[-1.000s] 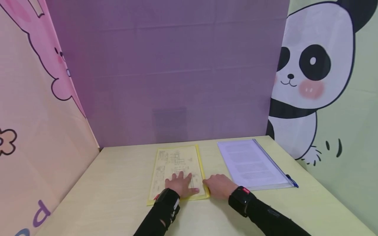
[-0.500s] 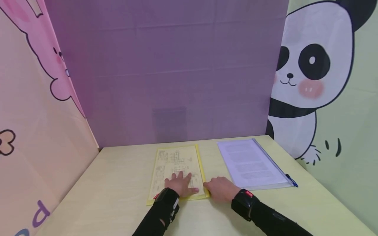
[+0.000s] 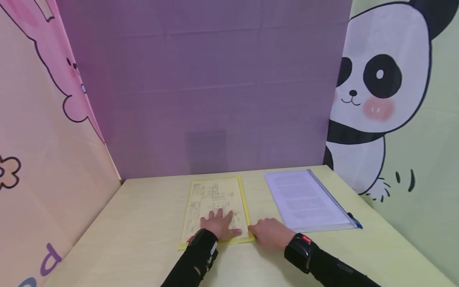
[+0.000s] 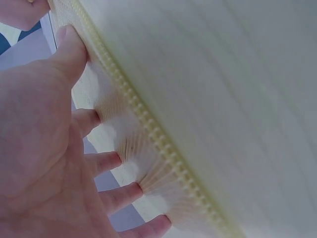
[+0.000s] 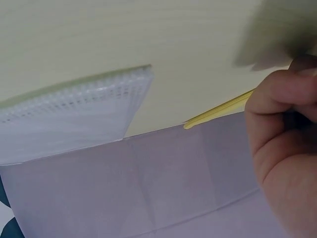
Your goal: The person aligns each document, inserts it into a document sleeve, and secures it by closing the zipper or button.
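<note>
A yellow zip document bag (image 3: 195, 203) holding a sheet with printed drawings lies flat on the table. My left hand (image 3: 218, 226) is spread over its near half, thumb pointing right. In the left wrist view those fingertips press into the film, which wrinkles around them beside the beaded edge (image 4: 153, 134). With curled fingers, my right hand (image 3: 270, 234) pinches the zipper along the bag's right side, close to the near corner. The zipper pull is hidden by the fingers. In the right wrist view the bag's yellow edge (image 5: 218, 113) runs toward the curled hand.
To the right lies a second zip bag (image 3: 305, 195), purple-looking, with printed text pages inside and a blue zipper pull (image 3: 355, 220) at its near right corner. A purple backdrop (image 3: 215, 87) stands behind the table (image 3: 143, 227). Printed panels flank both sides.
My right hand has slid a little way toward me along the yellow bag's right edge. The left hand and both bags have stayed in place.
</note>
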The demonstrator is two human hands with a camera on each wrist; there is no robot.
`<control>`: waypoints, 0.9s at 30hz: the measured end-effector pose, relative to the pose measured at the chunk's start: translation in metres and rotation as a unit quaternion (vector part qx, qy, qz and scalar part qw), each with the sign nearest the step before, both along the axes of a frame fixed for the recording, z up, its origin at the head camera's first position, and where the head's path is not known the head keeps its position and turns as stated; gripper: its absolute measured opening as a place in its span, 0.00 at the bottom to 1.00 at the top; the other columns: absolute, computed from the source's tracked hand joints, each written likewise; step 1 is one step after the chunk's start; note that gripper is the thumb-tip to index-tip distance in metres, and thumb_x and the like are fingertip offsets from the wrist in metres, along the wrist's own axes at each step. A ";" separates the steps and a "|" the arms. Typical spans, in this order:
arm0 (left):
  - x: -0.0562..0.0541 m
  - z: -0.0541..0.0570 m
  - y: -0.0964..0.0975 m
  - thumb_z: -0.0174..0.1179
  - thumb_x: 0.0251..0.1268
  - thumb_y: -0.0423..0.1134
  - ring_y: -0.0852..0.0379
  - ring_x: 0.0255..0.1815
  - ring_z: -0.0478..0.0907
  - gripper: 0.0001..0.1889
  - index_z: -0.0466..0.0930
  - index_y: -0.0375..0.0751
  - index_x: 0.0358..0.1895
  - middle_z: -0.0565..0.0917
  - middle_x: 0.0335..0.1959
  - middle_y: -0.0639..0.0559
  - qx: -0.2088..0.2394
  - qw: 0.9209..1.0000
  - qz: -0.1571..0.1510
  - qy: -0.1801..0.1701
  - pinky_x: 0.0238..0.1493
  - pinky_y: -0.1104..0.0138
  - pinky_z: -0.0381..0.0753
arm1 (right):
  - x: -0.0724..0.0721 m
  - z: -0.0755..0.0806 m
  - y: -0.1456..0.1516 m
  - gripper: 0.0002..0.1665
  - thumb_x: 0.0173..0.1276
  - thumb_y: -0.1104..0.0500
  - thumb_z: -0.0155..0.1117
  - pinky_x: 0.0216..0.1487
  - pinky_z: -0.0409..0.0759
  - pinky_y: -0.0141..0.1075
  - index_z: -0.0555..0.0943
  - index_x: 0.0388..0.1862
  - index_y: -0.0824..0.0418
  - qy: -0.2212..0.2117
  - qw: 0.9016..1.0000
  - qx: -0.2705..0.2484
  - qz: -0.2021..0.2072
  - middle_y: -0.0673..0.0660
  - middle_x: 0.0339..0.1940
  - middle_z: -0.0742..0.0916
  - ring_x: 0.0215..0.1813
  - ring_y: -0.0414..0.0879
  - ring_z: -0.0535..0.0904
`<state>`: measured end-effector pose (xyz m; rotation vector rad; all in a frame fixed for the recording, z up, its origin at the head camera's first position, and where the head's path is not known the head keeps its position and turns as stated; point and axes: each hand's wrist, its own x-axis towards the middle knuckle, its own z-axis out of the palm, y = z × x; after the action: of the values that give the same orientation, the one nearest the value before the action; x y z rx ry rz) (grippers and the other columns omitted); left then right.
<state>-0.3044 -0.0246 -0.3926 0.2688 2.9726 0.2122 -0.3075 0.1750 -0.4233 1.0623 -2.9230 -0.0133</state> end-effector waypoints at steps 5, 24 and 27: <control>0.000 0.001 -0.001 0.58 0.65 0.70 0.35 0.75 0.61 0.40 0.68 0.53 0.76 0.66 0.76 0.42 0.000 1.000 0.003 0.000 0.68 0.36 0.62 | 0.005 0.003 0.000 0.05 0.68 0.61 0.65 0.30 0.76 0.37 0.85 0.42 0.53 -0.012 1.000 0.001 0.000 0.47 0.23 0.80 0.24 0.40 0.71; 0.002 0.001 -0.001 0.57 0.65 0.70 0.35 0.75 0.61 0.41 0.68 0.52 0.76 0.66 0.76 0.41 0.001 1.000 0.001 0.000 0.68 0.36 0.63 | 0.016 0.005 0.003 0.04 0.67 0.62 0.66 0.27 0.78 0.38 0.83 0.40 0.54 0.000 1.000 0.007 0.018 0.49 0.22 0.80 0.23 0.44 0.76; 0.002 0.001 0.000 0.57 0.66 0.70 0.36 0.76 0.61 0.41 0.68 0.53 0.76 0.66 0.77 0.41 -0.001 1.000 0.000 0.000 0.69 0.36 0.62 | 0.017 0.005 0.005 0.04 0.67 0.61 0.66 0.26 0.78 0.38 0.83 0.40 0.54 0.002 1.000 0.006 0.020 0.49 0.21 0.80 0.23 0.43 0.76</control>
<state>-0.3025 -0.0248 -0.3915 0.2673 2.9727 0.2105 -0.2903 0.1798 -0.4184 1.1215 -2.9007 -0.0327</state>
